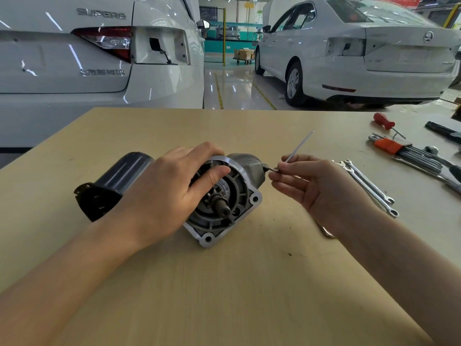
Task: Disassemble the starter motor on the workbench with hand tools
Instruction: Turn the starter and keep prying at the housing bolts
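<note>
The starter motor (232,196) lies on its side in the middle of the wooden workbench (224,283), its grey aluminium nose housing and pinion shaft facing me, a dark cylinder (119,176) at its left. My left hand (169,191) grips the top of the housing, thumb pressed on its face. My right hand (311,186) pinches a thin L-shaped hex key (296,148) at its bend. The short end of the key reaches the right side of the housing, and the long arm points up and away.
Two combination wrenches (369,188) lie just right of my right hand. Farther right are a hex key set in an orange holder (391,146), a red-handled screwdriver (385,122) and other dark tools. Two white cars stand beyond the bench's far edge.
</note>
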`<action>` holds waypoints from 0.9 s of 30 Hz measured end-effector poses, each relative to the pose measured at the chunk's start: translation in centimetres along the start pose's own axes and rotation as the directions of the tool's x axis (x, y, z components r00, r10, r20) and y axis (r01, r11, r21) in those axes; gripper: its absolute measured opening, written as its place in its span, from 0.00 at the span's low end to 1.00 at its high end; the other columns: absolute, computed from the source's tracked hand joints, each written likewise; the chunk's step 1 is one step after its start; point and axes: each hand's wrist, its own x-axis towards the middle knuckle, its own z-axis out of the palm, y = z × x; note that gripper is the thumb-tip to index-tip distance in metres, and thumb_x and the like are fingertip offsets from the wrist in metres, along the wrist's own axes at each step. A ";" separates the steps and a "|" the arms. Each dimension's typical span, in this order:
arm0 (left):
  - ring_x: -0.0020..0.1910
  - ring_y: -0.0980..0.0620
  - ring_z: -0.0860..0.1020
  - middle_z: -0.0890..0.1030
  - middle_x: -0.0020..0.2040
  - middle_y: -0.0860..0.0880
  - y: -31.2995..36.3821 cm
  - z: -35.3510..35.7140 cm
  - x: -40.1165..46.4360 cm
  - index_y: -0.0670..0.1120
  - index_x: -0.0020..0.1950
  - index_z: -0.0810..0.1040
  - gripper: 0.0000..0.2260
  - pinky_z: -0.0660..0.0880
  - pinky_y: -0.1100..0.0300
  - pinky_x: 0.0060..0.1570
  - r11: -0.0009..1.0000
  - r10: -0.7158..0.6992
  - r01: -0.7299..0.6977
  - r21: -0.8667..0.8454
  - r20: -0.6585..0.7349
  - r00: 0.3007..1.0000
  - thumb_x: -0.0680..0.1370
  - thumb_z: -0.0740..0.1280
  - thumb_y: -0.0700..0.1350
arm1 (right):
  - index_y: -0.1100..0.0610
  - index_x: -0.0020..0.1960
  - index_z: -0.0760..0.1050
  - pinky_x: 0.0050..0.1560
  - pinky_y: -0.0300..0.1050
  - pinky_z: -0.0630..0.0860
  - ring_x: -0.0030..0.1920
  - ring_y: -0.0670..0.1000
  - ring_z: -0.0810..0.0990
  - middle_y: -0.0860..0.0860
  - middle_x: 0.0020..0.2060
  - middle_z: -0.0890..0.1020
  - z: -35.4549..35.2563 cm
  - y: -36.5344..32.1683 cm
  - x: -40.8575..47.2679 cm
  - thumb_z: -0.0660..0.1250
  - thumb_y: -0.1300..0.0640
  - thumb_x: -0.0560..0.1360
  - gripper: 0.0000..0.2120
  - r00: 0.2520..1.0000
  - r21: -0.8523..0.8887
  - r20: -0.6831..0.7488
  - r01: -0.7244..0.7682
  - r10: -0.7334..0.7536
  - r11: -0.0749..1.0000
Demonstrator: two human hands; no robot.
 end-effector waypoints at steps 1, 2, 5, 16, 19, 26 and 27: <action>0.44 0.57 0.76 0.79 0.44 0.55 0.0 0.0 0.0 0.49 0.58 0.76 0.17 0.72 0.66 0.43 1.000 0.000 0.000 -0.002 0.000 1.000 0.78 0.57 0.58 | 0.64 0.43 0.76 0.32 0.39 0.79 0.35 0.54 0.85 0.57 0.32 0.83 0.0 0.0 0.0 0.66 0.73 0.70 0.06 1.000 0.002 -0.004 0.000 0.000 1.000; 0.44 0.57 0.76 0.79 0.44 0.55 0.0 0.0 0.0 0.49 0.58 0.76 0.17 0.72 0.65 0.43 1.000 -0.001 0.001 -0.004 0.000 1.000 0.78 0.57 0.57 | 0.64 0.43 0.76 0.32 0.39 0.79 0.35 0.54 0.85 0.57 0.33 0.83 0.0 0.0 0.1 0.67 0.73 0.70 0.06 1.000 0.002 -0.005 -0.001 0.001 1.000; 0.44 0.56 0.76 0.79 0.43 0.54 0.0 0.0 0.0 0.49 0.58 0.76 0.16 0.73 0.63 0.43 1.000 -0.001 0.001 -0.001 -0.001 1.000 0.78 0.57 0.57 | 0.63 0.43 0.76 0.32 0.39 0.79 0.35 0.54 0.85 0.58 0.33 0.83 0.0 -0.1 0.1 0.67 0.73 0.69 0.07 1.000 -0.003 -0.002 -0.003 0.003 1.000; 0.44 0.55 0.77 0.79 0.43 0.53 0.1 0.0 0.0 0.48 0.58 0.76 0.16 0.74 0.61 0.42 1.000 0.001 -0.001 -0.005 -0.005 1.000 0.78 0.58 0.56 | 0.63 0.43 0.77 0.34 0.39 0.80 0.38 0.55 0.86 0.58 0.33 0.83 0.0 0.1 -0.4 0.73 0.65 0.56 0.16 0.994 -0.093 0.032 0.111 -0.109 0.989; 0.43 0.56 0.76 0.79 0.42 0.55 0.1 -0.1 0.0 0.48 0.58 0.76 0.16 0.73 0.63 0.42 1.000 0.007 -0.007 0.002 0.000 1.000 0.78 0.58 0.56 | 0.63 0.43 0.78 0.37 0.40 0.80 0.39 0.55 0.86 0.58 0.34 0.84 0.1 0.2 -0.6 0.75 0.64 0.57 0.15 0.982 -0.145 0.042 0.187 -0.183 0.972; 0.44 0.55 0.77 0.79 0.42 0.53 0.0 -0.2 0.1 0.48 0.58 0.76 0.17 0.74 0.61 0.43 1.000 0.005 -0.005 -0.002 0.016 1.000 0.78 0.58 0.56 | 0.63 0.47 0.79 0.40 0.42 0.81 0.39 0.55 0.86 0.59 0.36 0.85 0.2 0.0 -0.9 0.73 0.67 0.67 0.10 0.967 -0.249 0.062 0.256 -0.248 0.934; 0.44 0.55 0.77 0.79 0.42 0.52 0.0 -0.2 0.1 0.47 0.58 0.76 0.17 0.74 0.60 0.43 1.000 0.003 -0.003 -0.006 0.017 1.000 0.78 0.58 0.56 | 0.63 0.47 0.80 0.40 0.43 0.81 0.39 0.55 0.86 0.59 0.37 0.85 0.3 0.0 -1.0 0.73 0.67 0.67 0.09 0.962 -0.267 0.071 0.272 -0.263 0.924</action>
